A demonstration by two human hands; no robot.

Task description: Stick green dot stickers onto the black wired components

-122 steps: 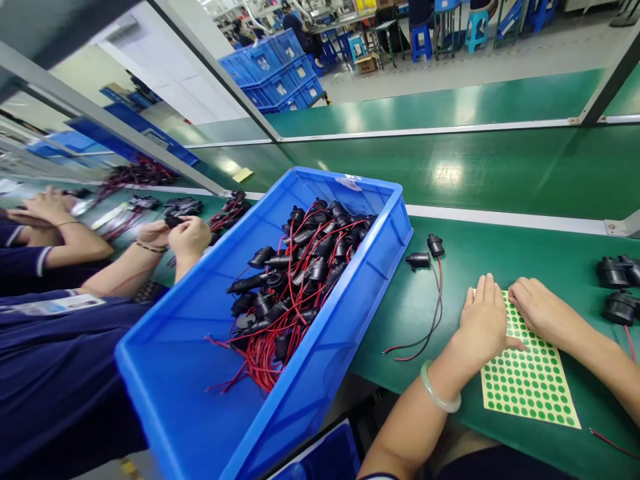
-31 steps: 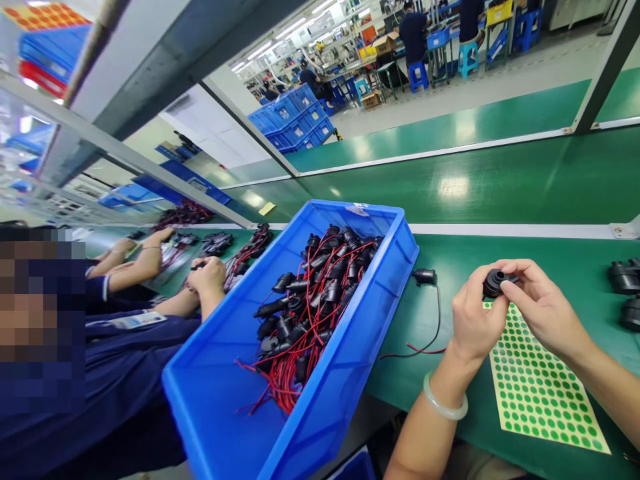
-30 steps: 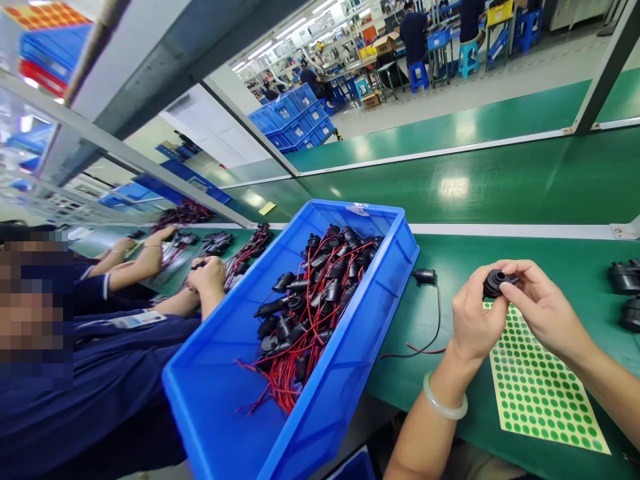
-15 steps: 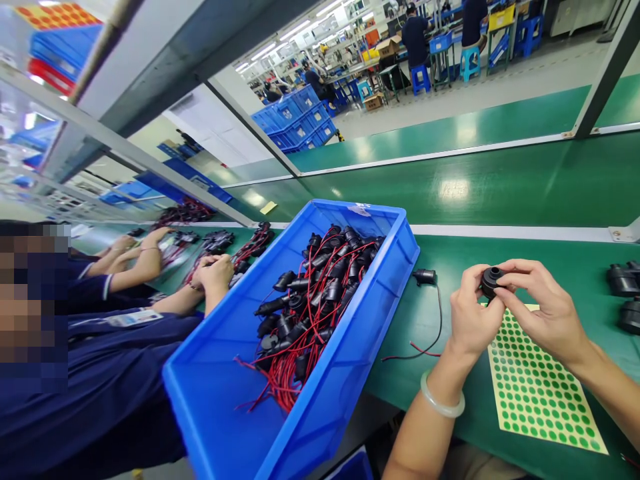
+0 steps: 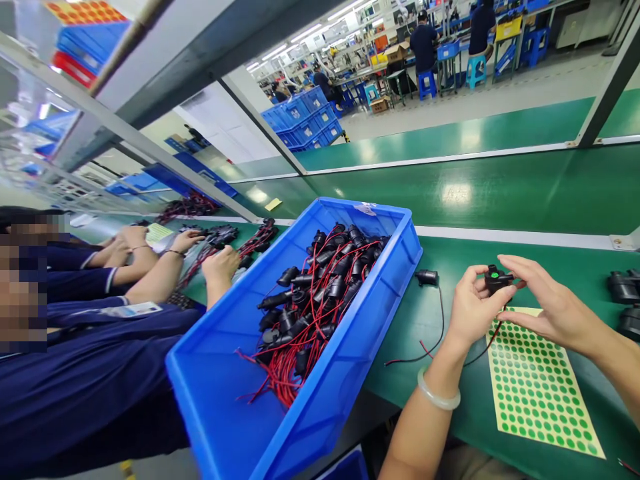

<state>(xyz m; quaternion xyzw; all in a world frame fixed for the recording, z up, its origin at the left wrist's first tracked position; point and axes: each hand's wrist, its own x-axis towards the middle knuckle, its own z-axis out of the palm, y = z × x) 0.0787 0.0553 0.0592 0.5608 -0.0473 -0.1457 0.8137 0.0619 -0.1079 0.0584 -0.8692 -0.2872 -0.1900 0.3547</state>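
Observation:
My left hand (image 5: 473,308) pinches a small black socket part (image 5: 496,279) with red and black wires hanging below it. A green dot sticker sits on top of the part. My right hand (image 5: 550,303) hovers just right of the part, fingers spread, fingertips near it. Below both hands lies a yellow sheet of green dot stickers (image 5: 537,387) on the green bench. Another black socket part (image 5: 427,277) with its wire lies on the bench left of my left hand.
A big blue bin (image 5: 240,373) full of black wired parts stands at the left. More black parts (image 5: 625,300) lie at the right edge. Co-workers' arms (image 5: 165,280) work beside the bin on the left. The green conveyor belt (image 5: 475,190) runs behind.
A green dot sticker now shows on top of the black part. My right hand has drawn back from it and opened. The part's wires now hang below my left hand.

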